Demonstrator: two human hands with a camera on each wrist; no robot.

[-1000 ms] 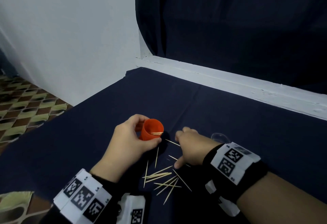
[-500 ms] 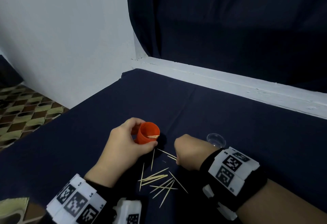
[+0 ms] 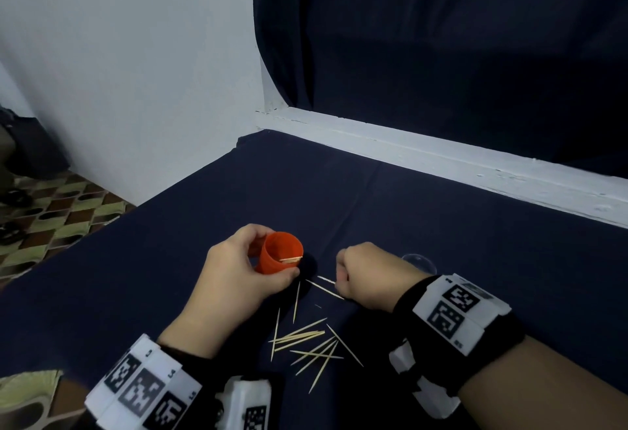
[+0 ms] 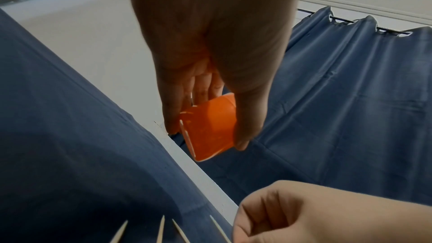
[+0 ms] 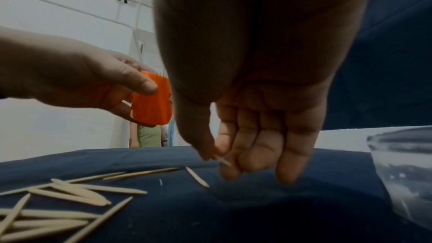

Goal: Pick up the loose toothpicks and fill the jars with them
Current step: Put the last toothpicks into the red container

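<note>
The left hand [image 3: 238,273] curls its fingers and thumb round a small orange plastic jar [image 3: 280,252], tilted with its open mouth turned toward the right hand; a few toothpick ends [image 3: 291,259] show at the lower lip of that mouth. In the left wrist view the thumb [image 4: 247,117] presses one side of the jar [image 4: 210,127] and the fingers the other, with the jar held off the cloth.

At 3 o'clock of the jar, near it but apart, the right hand [image 3: 367,276] is curled into a loose fist, knuckles up. The right wrist view shows its thumb and forefinger [image 5: 224,136] pinching a single pale wooden toothpick [image 5: 222,161], whose pointed end sticks out toward the jar; the other fingers hang bent just above the cloth. One more toothpick [image 3: 324,289] lies on the cloth directly beneath this hand's knuckles.

At 6 o'clock of the two hands, between the wrists, a loose scatter of pale wooden toothpicks [image 3: 306,344] lies crossed on the dark navy cloth [image 3: 441,225] that covers the table. Just past the right hand, at its 2 o'clock, stands a clear plastic cup [image 3: 419,261], partly hidden by the wrist.

Both wrists wear black bands with white blocks bearing square black-and-white coded markers [image 3: 452,307]; small characters beside the left wrist's markers [image 3: 142,385] read roughly "L4" and "L5".

At 12 o'clock a white ledge [image 3: 441,157] edges the table, with a dark navy curtain [image 3: 441,38] above it.
</note>
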